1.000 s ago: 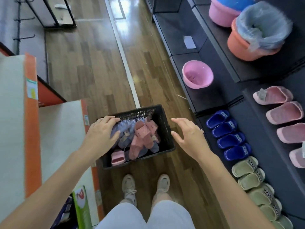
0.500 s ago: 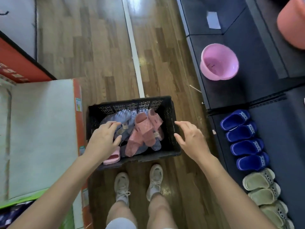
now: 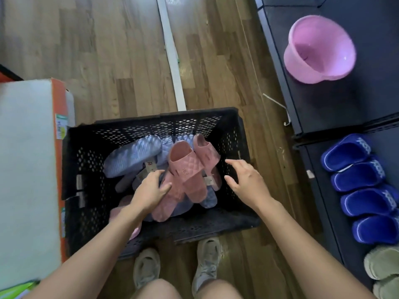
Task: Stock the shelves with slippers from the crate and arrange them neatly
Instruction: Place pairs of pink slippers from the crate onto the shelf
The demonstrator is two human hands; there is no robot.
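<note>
While both my hands are down at the crate [image 3: 90, 152], which sits on the wood floor just in front of my shoes, the step is to come up with a matched pair. My left hand [image 3: 151, 190] is low in the pile. Its fingers curl down between the lavender slippers [image 3: 133, 156] and the pink slippers [image 3: 185, 169], and the thumb lies against a pink one. Whether those fingers have actually closed on a slipper I cannot tell, since the tips disappear into the heap. My right hand [image 3: 244, 180] hovers over the right side of the crate, fingers spread and holding nothing, near the top pink slipper but apart from it.

I'd judge it best to take the two pink ones lying on top (paper tags show among them, though I can't say what they join). They should be lifted clear rather than dragged, so the lavender ones beneath don't tumble about. The low shelf [image 3: 332, 199] to my right already carries a row of blue slippers [image 3: 356, 175] and, nearer me, green slippers [image 3: 382, 264] — so the pink pair wants its own run, facing the same way.

How many slippers lie under the top layer is hidden. A pale pink one is mostly covered by my left forearm, and the green row is cut off at the frame edge.
</note>
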